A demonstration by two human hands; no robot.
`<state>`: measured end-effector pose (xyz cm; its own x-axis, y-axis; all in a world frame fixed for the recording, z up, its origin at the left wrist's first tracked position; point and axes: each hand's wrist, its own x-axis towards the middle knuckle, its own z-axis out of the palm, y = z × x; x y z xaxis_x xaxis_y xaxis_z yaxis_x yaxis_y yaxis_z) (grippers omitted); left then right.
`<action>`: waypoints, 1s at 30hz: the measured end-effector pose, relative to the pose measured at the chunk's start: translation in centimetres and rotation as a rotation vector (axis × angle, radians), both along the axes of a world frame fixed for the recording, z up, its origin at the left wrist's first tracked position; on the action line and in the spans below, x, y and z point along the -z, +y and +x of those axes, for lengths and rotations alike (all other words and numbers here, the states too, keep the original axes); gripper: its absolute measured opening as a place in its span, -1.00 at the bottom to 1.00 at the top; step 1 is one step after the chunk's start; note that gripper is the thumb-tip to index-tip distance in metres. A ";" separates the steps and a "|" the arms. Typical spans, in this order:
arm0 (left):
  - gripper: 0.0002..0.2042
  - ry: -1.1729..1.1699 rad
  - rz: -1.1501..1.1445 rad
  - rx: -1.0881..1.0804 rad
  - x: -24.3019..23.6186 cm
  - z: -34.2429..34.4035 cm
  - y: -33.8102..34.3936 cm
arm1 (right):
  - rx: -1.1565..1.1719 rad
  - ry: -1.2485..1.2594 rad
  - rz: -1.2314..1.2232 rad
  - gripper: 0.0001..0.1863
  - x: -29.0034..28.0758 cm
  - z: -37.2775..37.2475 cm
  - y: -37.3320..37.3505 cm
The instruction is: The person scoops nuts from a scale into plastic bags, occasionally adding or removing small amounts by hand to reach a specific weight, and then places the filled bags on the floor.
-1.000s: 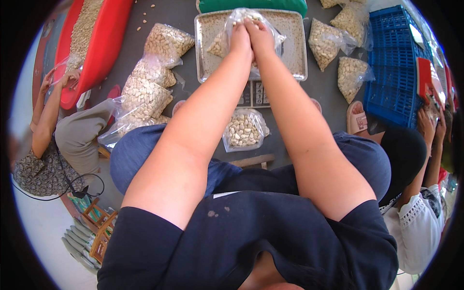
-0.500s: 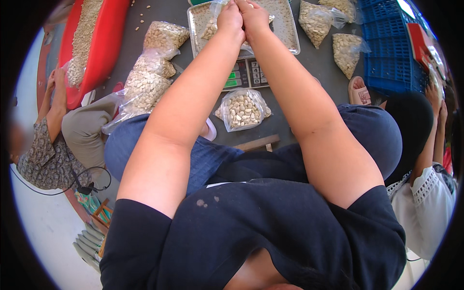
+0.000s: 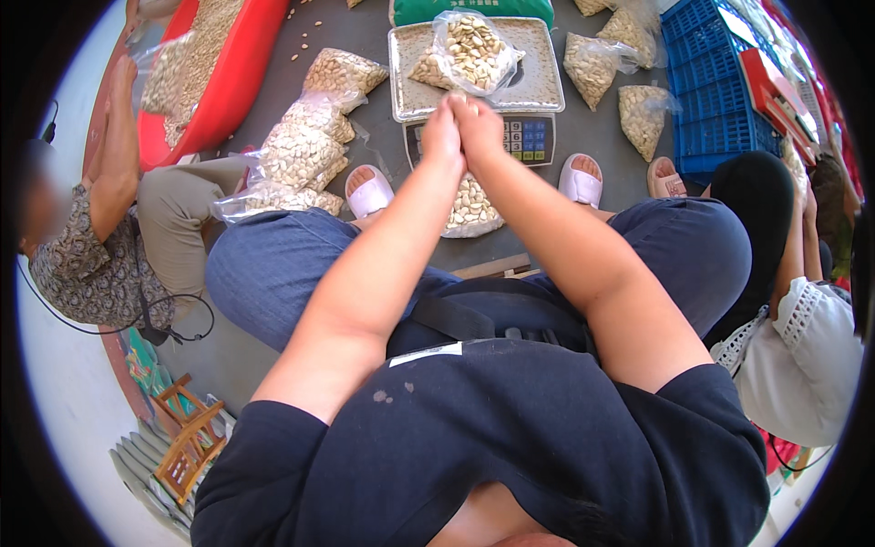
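Note:
My left hand (image 3: 440, 139) and my right hand (image 3: 478, 130) are side by side and touching, just over the near edge of the scale's tray (image 3: 399, 73). Fingers on both look curled in; whatever they hold, if anything, is hidden. On the tray, just beyond my fingertips, lies an opened clear plastic bag (image 3: 474, 50) of pale flat beans or seeds. The scale's keypad panel (image 3: 536, 139) shows partly behind my wrists. Under my forearms, a second filled bag (image 3: 472, 208) rests on the floor between my feet.
Several filled bags (image 3: 305, 137) lie stacked at left, with others (image 3: 643, 118) at right. A red tub (image 3: 239, 87) of the same pale pieces stands beside a person (image 3: 109, 219). Blue crates (image 3: 697, 91) and another person's sleeve (image 3: 797, 356) are at right. A green sack (image 3: 538, 11) lies behind the tray.
Both hands have drawn back toward me from over the tray, leaving the opened bag in full view. The whole view has shifted; the person at left now raises a bag by the tub.

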<state>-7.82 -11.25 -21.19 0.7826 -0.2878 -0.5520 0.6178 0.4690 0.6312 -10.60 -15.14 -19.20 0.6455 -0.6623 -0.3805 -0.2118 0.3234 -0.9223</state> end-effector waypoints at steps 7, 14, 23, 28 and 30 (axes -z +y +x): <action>-0.76 0.534 0.041 0.000 10.8 -6.0 4.1 | -0.012 0.277 0.332 -0.77 11.5 -5.9 3.5; -0.70 0.610 0.242 0.377 17.7 -4.9 5.4 | -0.275 0.689 -0.273 -0.74 16.7 -7.0 2.7; -0.68 0.400 0.560 0.502 12.8 -6.2 6.7 | -0.196 0.619 -0.507 -0.53 12.6 -10.3 0.5; -0.72 0.361 0.421 0.679 16.9 -6.6 7.0 | -0.306 0.680 -0.234 -0.53 13.7 -10.5 -0.9; -0.73 0.360 0.421 0.747 12.1 -5.1 6.1 | -0.539 0.673 -0.273 -0.71 14.4 -10.0 -3.0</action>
